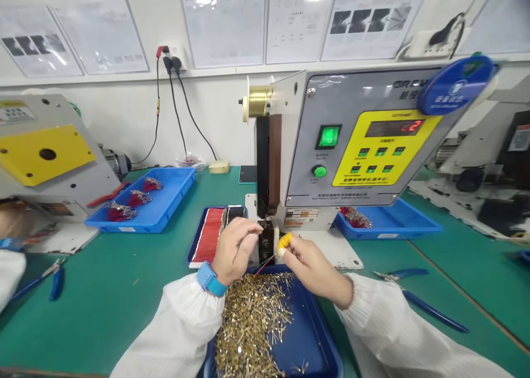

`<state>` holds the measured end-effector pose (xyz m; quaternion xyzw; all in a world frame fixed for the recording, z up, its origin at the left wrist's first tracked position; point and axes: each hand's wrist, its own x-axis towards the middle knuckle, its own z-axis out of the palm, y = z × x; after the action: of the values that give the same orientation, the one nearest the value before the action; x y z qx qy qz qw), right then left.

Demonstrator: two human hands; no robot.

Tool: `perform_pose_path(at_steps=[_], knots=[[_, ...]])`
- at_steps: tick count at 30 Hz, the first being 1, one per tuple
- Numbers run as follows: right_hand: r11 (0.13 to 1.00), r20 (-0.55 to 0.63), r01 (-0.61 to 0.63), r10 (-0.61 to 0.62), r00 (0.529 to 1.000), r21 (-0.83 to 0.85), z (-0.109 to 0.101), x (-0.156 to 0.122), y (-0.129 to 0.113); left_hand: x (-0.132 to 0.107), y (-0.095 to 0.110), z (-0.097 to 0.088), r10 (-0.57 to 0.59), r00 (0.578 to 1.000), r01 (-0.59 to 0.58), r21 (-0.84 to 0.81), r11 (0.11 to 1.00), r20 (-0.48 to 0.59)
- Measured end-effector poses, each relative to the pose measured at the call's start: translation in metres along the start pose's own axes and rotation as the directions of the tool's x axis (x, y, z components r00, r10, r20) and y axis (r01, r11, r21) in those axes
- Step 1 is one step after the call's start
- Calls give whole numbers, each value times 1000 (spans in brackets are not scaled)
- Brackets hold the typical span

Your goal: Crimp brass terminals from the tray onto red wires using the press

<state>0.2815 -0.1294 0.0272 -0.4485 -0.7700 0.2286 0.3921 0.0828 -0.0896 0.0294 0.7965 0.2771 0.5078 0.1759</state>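
Note:
My left hand (pixel 234 251) hangs curled over the blue tray, its fingertips close to the crimping die of a terminal crimping machine (pixel 331 146), and a blue wrist strap (pixel 211 278) circles its wrist. I cannot tell whether those fingers pinch anything. My right hand (pixel 310 265), with a yellow finger cot (pixel 284 243) on one finger, grips thin red and green wires (pixel 265 264). Below both hands, loose brass terminals (pixel 248 323) lie heaped in a blue tray (pixel 318 334). The die area is partly hidden behind my hands.
A tray of red wires (pixel 209 234) sits left of the crimper. Blue trays hold wire bundles at back left (pixel 174 196) and right (pixel 414 228). Blue-handled pliers (pixel 430 310) lie on the green mat (pixel 95 306). Another machine (pixel 45 154) and a person's white sleeve (pixel 8 273) are far left.

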Motion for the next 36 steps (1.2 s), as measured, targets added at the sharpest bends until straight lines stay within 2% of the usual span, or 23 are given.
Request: perform_pose_path(at_steps=[2,4,13,19,25,29,32,36], knots=[[999,-39,-35,34,999,-1,5,-4,6,0,6,2,14,986,-13,-7,1000,167],[997,-76,-69,70,995,24,11,-6,13,1,9,3,24,961,-39,47,998,277],[973,-40,-156,165,986,170,13,-10,24,-1,6,12,0,902,-81,169,982,432],[977,-22,-116,122,992,178,2,-9,20,-2,5,14,38,893,-128,173,977,449],[959,8,-137,139,990,247,-11,-6,24,0,9,19,-80,947,74,29,997,313],[935,26,-162,162,986,315,-8,-8,24,-3,11,23,-166,956,182,-44,982,244],[914,26,-165,168,985,370,-7,-9,23,-3,10,24,-193,950,209,-38,977,245],[901,13,-165,174,985,402,-9,-9,22,-3,7,25,-162,955,167,1,986,250]])
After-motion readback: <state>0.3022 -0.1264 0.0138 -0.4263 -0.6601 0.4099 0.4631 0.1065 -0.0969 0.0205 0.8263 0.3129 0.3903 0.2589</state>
